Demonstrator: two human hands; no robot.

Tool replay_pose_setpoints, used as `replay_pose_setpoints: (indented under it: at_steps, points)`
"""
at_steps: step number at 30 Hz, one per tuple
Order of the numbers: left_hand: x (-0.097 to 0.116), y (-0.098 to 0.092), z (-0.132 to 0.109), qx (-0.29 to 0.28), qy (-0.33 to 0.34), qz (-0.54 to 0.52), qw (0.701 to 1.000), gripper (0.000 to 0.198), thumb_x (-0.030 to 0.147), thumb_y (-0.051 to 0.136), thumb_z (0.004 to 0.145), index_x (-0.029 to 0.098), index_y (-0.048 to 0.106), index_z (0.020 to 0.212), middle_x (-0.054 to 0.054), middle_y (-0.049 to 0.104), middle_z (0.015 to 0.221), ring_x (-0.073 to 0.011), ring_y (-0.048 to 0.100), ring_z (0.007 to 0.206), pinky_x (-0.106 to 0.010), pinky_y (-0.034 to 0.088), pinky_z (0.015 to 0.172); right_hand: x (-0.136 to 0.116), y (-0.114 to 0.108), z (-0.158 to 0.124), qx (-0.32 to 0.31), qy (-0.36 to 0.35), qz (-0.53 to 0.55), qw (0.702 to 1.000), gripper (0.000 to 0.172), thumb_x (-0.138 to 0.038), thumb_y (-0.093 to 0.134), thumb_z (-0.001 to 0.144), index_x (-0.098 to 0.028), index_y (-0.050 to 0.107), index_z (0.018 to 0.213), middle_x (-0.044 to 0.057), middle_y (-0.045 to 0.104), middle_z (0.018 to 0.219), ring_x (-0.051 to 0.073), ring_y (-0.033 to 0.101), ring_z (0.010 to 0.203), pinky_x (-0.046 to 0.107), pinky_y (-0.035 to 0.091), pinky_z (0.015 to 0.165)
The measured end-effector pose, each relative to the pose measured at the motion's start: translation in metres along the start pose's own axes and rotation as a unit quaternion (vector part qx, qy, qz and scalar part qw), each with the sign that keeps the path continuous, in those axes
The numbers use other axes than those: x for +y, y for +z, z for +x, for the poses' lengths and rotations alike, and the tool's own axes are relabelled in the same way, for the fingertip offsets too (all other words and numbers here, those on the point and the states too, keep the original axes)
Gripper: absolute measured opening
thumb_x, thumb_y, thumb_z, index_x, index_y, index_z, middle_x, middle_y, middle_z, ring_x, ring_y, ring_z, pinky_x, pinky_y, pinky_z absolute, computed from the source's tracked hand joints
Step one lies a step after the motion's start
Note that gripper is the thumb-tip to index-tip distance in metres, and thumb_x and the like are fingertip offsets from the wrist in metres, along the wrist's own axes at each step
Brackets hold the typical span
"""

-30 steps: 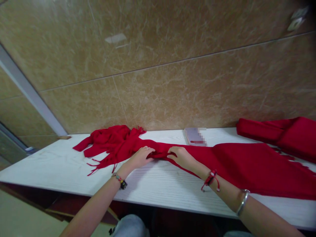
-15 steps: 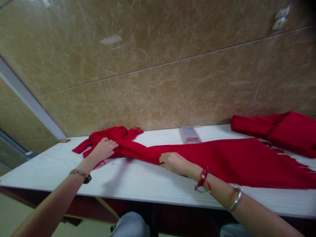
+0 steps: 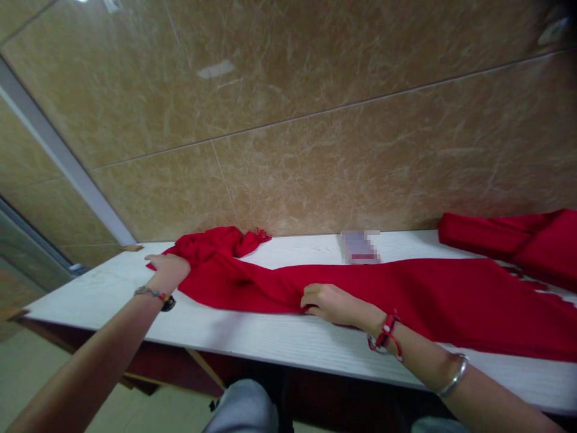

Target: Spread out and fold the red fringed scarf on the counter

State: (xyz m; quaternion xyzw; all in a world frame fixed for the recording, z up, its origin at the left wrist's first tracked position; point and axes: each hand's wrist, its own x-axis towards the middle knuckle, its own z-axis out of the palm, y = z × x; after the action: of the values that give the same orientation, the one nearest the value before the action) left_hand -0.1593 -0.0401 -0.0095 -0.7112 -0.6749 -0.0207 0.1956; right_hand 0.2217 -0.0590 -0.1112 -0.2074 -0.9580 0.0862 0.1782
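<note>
A long red scarf (image 3: pixel 396 288) with a fringed right end stretches across the white tabletop, its left part bunched up near the wall. My right hand (image 3: pixel 331 305) grips the scarf's front edge near the middle, fingers curled over the cloth. Over at the bunched left part, my left hand (image 3: pixel 171 270) lies on the scarf with its visible fingers stretched out to the left. Part of its grip is hidden from view.
A second, folded red cloth (image 3: pixel 509 243) lies at the back right. A small blurred box-like item (image 3: pixel 359 246) stands behind the scarf. The white table (image 3: pixel 202 331) runs along a brown tiled wall (image 3: pixel 315 174); its front edge is close to my knees.
My left hand has moved left across the bunched part and its fingers have straightened. The scarf between my hands is now spread wider towards the front edge. The right hand stays on the edge.
</note>
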Motion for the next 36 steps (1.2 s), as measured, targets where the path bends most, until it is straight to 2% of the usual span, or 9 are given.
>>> replay_pose_setpoints:
  at_steps: [2, 3, 5, 7, 9, 14, 19, 22, 36]
  points:
    - [0.031, -0.005, -0.009, 0.019, -0.064, 0.067, 0.996, 0.013, 0.015, 0.050, 0.073, 0.010, 0.061, 0.073, -0.016, 0.061, 0.075, -0.0336, 0.056, 0.088, -0.051, 0.037, 0.075, -0.003, -0.001, -0.001, 0.000, -0.010, 0.007, 1.000, 0.019, -0.014, 0.047, 0.082, -0.018, 0.064, 0.088, 0.004, 0.061, 0.087, 0.014, 0.055, 0.081, 0.024, 0.040, 0.074]
    - [0.051, -0.009, -0.014, 0.023, -0.032, 0.075, 0.996, 0.018, 0.014, 0.047, 0.074, 0.011, 0.062, 0.084, -0.017, 0.061, 0.086, -0.0318, 0.055, 0.091, -0.048, 0.038, 0.077, -0.005, -0.002, -0.002, 0.002, -0.007, 0.006, 1.000, 0.019, -0.014, 0.047, 0.082, -0.018, 0.064, 0.089, 0.004, 0.061, 0.088, 0.014, 0.055, 0.081, 0.024, 0.040, 0.075]
    - [0.091, -0.015, -0.023, -0.034, 0.138, 0.010, 0.990, 0.025, 0.014, 0.050, 0.073, 0.015, 0.060, 0.095, -0.013, 0.059, 0.101, -0.0243, 0.054, 0.096, -0.038, 0.039, 0.083, -0.007, -0.003, -0.002, 0.004, 0.000, 0.002, 1.000, 0.020, -0.014, 0.047, 0.082, -0.018, 0.064, 0.090, 0.005, 0.061, 0.089, 0.014, 0.054, 0.081, 0.024, 0.041, 0.075]
    - [0.123, -0.016, -0.031, -0.104, 0.323, -0.087, 0.937, 0.027, 0.021, 0.053, 0.075, 0.020, 0.058, 0.102, -0.006, 0.058, 0.107, -0.0184, 0.052, 0.100, -0.028, 0.038, 0.089, -0.009, -0.004, -0.004, 0.007, 0.002, -0.006, 1.000, 0.020, -0.014, 0.046, 0.083, -0.018, 0.064, 0.091, 0.005, 0.061, 0.089, 0.014, 0.054, 0.082, 0.024, 0.041, 0.076]
    - [0.141, -0.013, -0.039, -0.134, 0.393, -0.130, 0.900, 0.028, 0.026, 0.054, 0.077, 0.021, 0.055, 0.105, -0.004, 0.058, 0.106, -0.0164, 0.052, 0.099, -0.025, 0.038, 0.088, -0.012, -0.004, -0.006, 0.015, 0.002, -0.022, 1.000, 0.019, -0.015, 0.047, 0.083, -0.017, 0.064, 0.092, 0.006, 0.060, 0.090, 0.015, 0.054, 0.084, 0.025, 0.041, 0.076]
    - [0.153, 0.005, -0.055, -0.081, 0.354, -0.065, 0.930, 0.029, 0.020, 0.051, 0.080, 0.017, 0.053, 0.109, -0.008, 0.059, 0.105, -0.0194, 0.055, 0.095, -0.030, 0.042, 0.081, -0.019, 0.007, -0.015, 0.050, 0.062, -0.082, 0.993, 0.016, -0.013, 0.049, 0.081, -0.015, 0.062, 0.090, 0.007, 0.060, 0.088, 0.017, 0.054, 0.084, 0.026, 0.043, 0.072]
    - [0.172, 0.012, -0.063, -0.013, 0.341, -0.087, 0.936, 0.041, 0.040, 0.058, 0.075, 0.017, 0.053, 0.109, -0.008, 0.057, 0.109, -0.0220, 0.051, 0.100, -0.035, 0.038, 0.087, -0.023, 0.017, -0.022, 0.093, 0.082, -0.111, 0.986, 0.015, -0.010, 0.049, 0.081, -0.016, 0.062, 0.083, 0.006, 0.060, 0.080, 0.017, 0.054, 0.077, 0.027, 0.044, 0.068]
    - [0.186, 0.015, -0.063, 0.010, 0.336, -0.069, 0.939, 0.023, 0.024, 0.054, 0.080, 0.017, 0.056, 0.101, -0.006, 0.060, 0.100, -0.0192, 0.053, 0.095, -0.034, 0.038, 0.086, -0.021, 0.020, -0.022, 0.126, 0.085, -0.107, 0.983, 0.014, -0.011, 0.049, 0.081, -0.016, 0.062, 0.082, 0.006, 0.059, 0.079, 0.017, 0.054, 0.076, 0.026, 0.045, 0.068]
    - [0.197, 0.018, -0.080, -0.006, 0.306, -0.016, 0.952, 0.020, 0.005, 0.041, 0.081, 0.016, 0.057, 0.087, -0.006, 0.055, 0.087, -0.0182, 0.053, 0.085, -0.031, 0.044, 0.077, -0.019, 0.012, -0.042, 0.118, 0.054, -0.126, 0.984, 0.019, -0.007, 0.048, 0.079, -0.016, 0.064, 0.084, 0.007, 0.065, 0.081, 0.017, 0.057, 0.076, 0.029, 0.045, 0.071]
